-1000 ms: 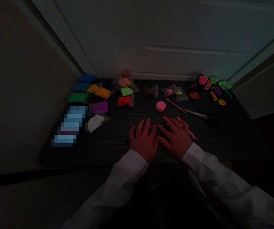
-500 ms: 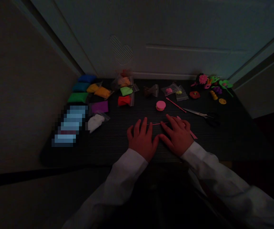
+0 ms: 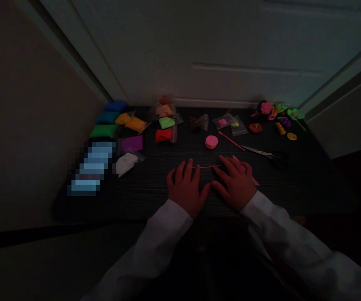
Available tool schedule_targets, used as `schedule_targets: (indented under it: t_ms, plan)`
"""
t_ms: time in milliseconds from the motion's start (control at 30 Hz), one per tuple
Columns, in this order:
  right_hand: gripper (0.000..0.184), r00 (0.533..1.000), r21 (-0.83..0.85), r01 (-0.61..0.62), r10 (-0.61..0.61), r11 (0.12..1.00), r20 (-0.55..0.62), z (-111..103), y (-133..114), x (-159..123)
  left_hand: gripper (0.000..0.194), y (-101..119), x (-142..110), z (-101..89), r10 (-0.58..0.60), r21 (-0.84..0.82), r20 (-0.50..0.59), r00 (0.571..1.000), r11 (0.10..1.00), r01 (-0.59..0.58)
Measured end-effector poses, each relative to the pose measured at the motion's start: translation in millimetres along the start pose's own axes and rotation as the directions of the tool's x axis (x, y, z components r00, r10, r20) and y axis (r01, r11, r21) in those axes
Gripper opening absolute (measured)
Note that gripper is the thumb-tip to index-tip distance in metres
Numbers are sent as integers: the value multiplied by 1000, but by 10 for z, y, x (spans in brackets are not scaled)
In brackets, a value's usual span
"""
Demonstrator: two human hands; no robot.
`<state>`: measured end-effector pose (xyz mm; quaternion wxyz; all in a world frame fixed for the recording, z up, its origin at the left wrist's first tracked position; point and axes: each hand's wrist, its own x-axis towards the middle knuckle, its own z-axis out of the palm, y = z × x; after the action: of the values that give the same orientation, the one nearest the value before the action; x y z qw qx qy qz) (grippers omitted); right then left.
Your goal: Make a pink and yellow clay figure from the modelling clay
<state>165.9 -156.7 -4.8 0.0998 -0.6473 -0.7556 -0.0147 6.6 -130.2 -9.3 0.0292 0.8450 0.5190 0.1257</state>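
A thin pink clay strand [image 3: 206, 167] lies crosswise on the dark table, its ends passing under my fingers. My left hand [image 3: 185, 188] rests palm down with fingers spread, fingertips on the strand's left part. On the right part lie the fingertips of my right hand [image 3: 235, 184], likewise flat and spread. The two thumbs nearly meet. Partly hidden beneath my right hand is a flat pink tool [image 3: 255, 181]. Just beyond the strand sits a round pink macaron-shaped clay piece [image 3: 211, 141], and a slim pink stick tool [image 3: 231, 141] lies beside it.
Scissors [image 3: 262, 153] lie at right. Finished clay shapes [image 3: 266, 108] cluster at the back right. Bags of coloured clay, among them a purple bag [image 3: 132, 143] and a white bag [image 3: 126, 164], stand left. A blurred-out lit screen [image 3: 93, 167] lies far left. A panelled door [image 3: 180, 50] rises behind.
The whole view has shifted slightly, so things sit a little lower. Both hands stay flat on the strand, with hardly any visible movement.
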Motion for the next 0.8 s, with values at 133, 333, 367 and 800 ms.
schedule_targets:
  t_ms: [133,333,367,800]
  plan:
    - [38,997,70,4,2,998,-79,19,87,29,47,-53,30,-21,-40,-23,-31,999,999,39]
    - [27,988,125,-9,27,992,-150,93,255,137,30,-278,177,-22,-95,-69,-66,993,994,90]
    - [26,989,129,-7,26,992,-149,100,263,150,27,-315,199,-14,-97,-83,-76,992,992,91]
    - [16,988,171,10,17,985,-156,99,234,197,16,-393,300,26,10,-194,-92,996,981,-28]
